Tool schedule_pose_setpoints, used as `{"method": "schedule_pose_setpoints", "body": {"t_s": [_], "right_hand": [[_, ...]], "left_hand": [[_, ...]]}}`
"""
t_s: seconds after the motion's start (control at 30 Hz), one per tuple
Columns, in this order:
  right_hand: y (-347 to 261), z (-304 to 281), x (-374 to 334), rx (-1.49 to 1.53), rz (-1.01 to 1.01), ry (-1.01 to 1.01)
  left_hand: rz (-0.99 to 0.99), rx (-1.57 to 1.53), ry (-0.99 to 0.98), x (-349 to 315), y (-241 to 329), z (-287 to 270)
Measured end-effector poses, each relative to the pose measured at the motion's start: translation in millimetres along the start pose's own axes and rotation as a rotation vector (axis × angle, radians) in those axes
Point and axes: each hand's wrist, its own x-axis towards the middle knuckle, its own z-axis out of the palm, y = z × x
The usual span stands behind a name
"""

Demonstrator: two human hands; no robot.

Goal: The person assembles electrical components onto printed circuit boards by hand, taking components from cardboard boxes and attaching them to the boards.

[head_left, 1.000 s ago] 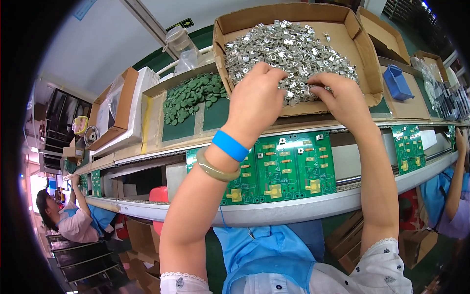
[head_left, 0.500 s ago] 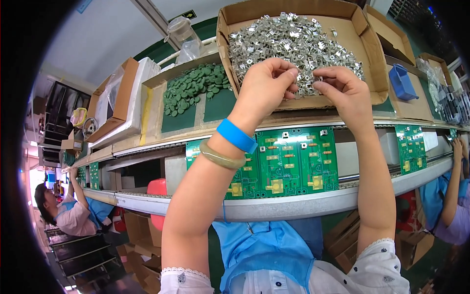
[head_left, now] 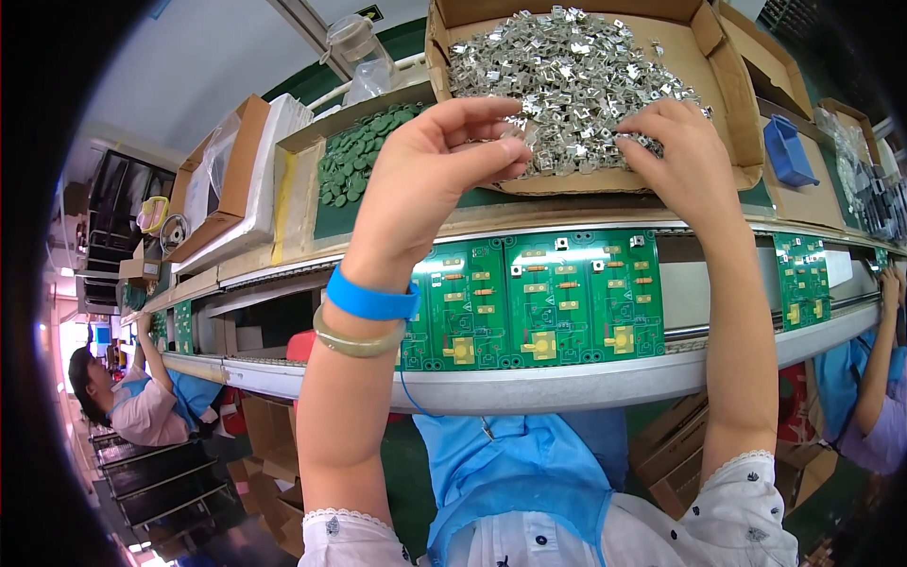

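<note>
My left hand [head_left: 436, 163] is over the near left part of a heap of small silver metal clips [head_left: 576, 80], thumb and forefinger spread apart. No held piece can be told from the clips behind it. Farther right, my right hand [head_left: 682, 156] bends its fingers and thumb toward each other at the heap's near right side. Whatever may be between those fingertips is too small to make out. Below both hands, green circuit boards [head_left: 543, 326] with a few silver clips, resistors and yellow parts lie side by side on the conveyor line.
A cardboard box [head_left: 746, 104] holds the clips. Left of it lie green disc parts [head_left: 354, 165]. A blue bin [head_left: 790, 151] stands at the right. The metal rail [head_left: 557, 389] runs along the near side. One co-worker [head_left: 142, 397] is at the left, another [head_left: 874, 378] at the right.
My hands have moved apart, the left one leftward and the right one slightly rightward. The left thumb and forefinger have spread. The view has shifted a little.
</note>
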Motion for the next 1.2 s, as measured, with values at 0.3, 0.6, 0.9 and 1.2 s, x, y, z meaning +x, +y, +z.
{"method": "schedule_pose_setpoints", "body": {"t_s": [0.3, 0.6, 0.9, 1.2], "right_hand": [[-9, 23, 18, -0.324, 0.063, -0.145], [-37, 20, 16, 0.014, 0.273, -0.392], [-82, 9, -1, 0.757, 0.426, -0.053], [-117, 31, -21, 0.675, 0.003, -0.256]], "left_hand": [[-0.113, 0.118, 0.084, -50, 2, -34], [-0.147, 0.264, 0.102, -77, -11, -58], [0.245, 1.052, 0.005, -88, -46, -61], [0.301, 1.145, -0.042, -97, -54, -75]]}}
